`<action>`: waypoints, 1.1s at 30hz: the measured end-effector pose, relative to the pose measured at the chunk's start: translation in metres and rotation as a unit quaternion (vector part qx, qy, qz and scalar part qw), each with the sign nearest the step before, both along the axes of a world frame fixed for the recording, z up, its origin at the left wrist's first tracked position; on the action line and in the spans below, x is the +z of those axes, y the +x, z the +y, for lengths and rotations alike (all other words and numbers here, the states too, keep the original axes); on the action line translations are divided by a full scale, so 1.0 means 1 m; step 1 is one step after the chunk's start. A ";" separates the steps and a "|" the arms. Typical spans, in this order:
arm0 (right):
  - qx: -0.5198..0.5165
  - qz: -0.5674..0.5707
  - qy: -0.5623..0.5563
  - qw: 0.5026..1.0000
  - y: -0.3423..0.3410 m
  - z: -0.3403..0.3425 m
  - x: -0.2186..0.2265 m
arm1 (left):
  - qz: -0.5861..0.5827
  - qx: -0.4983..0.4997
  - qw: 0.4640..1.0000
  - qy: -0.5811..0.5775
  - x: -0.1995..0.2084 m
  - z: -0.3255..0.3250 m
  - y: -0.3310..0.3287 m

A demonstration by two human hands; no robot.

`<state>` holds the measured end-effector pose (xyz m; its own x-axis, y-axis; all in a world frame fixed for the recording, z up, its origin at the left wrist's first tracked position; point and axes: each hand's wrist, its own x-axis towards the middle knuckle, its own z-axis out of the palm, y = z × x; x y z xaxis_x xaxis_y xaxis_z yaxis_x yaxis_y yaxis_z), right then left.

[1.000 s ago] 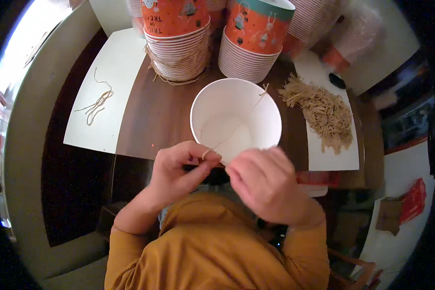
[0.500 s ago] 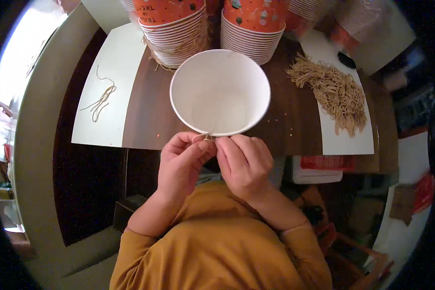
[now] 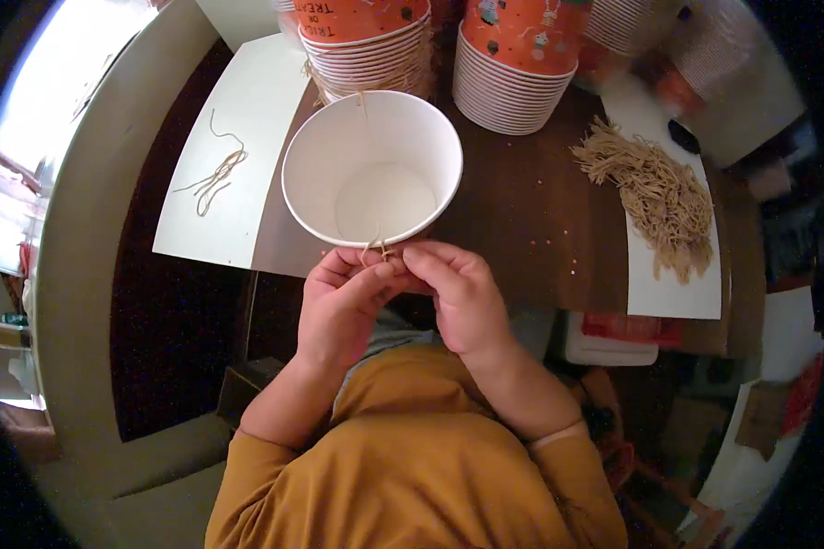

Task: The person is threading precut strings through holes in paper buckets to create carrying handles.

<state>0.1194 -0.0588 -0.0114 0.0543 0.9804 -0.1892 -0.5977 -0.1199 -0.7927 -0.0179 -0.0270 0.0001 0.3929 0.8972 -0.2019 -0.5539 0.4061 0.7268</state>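
Note:
A white paper tub [image 3: 375,146] stands at the table's near edge with its mouth facing me. A piece of tan twine [image 3: 384,253] pokes up at its near rim, and a short end of twine [image 3: 363,102] shows at the far rim. My left hand [image 3: 337,297] is closed, its thumb and fingers pinching the twine just below the near rim. Close beside it, my right hand [image 3: 467,293] is closed too, thumb against forefinger at the same twine. The fingers partly hide the knot or loop there.
Stacked orange-and-white paper tubs [image 3: 513,82] stand behind, another stack [image 3: 366,55] having twine around it. On the left, loose twine strands [image 3: 218,174] lie on a white board [image 3: 178,220]. A heap of cut twine [image 3: 659,197] rests on another white board [image 3: 677,297] at right.
The view has swung, so the table's things sit differently in it. The tub now appears further left of the back stacks, and twine shows at its far rim. Both hands stay at the near rim.

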 end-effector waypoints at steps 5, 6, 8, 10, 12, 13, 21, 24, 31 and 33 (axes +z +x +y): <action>0.031 0.078 0.007 0.996 -0.002 0.007 -0.013 | -0.003 -0.002 1.000 0.001 0.000 0.002 -0.006; 0.048 0.083 0.006 0.995 -0.002 0.008 -0.016 | -0.012 -0.006 1.000 -0.008 0.001 0.002 -0.007; 0.046 0.026 0.017 0.998 -0.001 0.007 -0.018 | -0.022 -0.008 1.000 -0.018 0.001 0.002 -0.009; 0.045 -0.031 0.029 0.998 -0.002 0.006 -0.019 | -0.019 -0.012 0.999 -0.027 0.002 0.002 -0.011; -0.107 -0.373 0.124 0.913 -0.004 0.007 -0.020 | -0.025 -0.017 0.998 -0.048 0.004 0.001 -0.011; -0.106 -0.373 0.124 0.913 -0.005 0.008 -0.019 | -0.031 -0.023 0.997 -0.069 0.005 0.001 -0.011; 0.031 -0.092 0.094 0.991 -0.005 0.009 -0.004 | -0.027 -0.011 0.997 -0.067 0.003 -0.001 -0.013; 0.055 -0.057 0.059 0.995 -0.005 0.007 0.007 | -0.010 -0.001 0.999 -0.039 0.000 -0.001 -0.015; 0.041 0.029 0.036 0.998 -0.008 0.010 -0.005 | 0.155 0.130 0.965 0.168 -0.002 -0.005 -0.012; 0.031 0.031 0.047 0.998 -0.009 0.010 -0.003 | 0.191 0.134 0.948 0.217 -0.003 -0.006 -0.014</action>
<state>0.1102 -0.0488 -0.0145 -0.0163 0.9950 -0.0983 -0.6400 -0.0859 -0.7636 -0.0319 -0.0328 -0.0029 0.1119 0.9855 0.1273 -0.2583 -0.0948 0.9614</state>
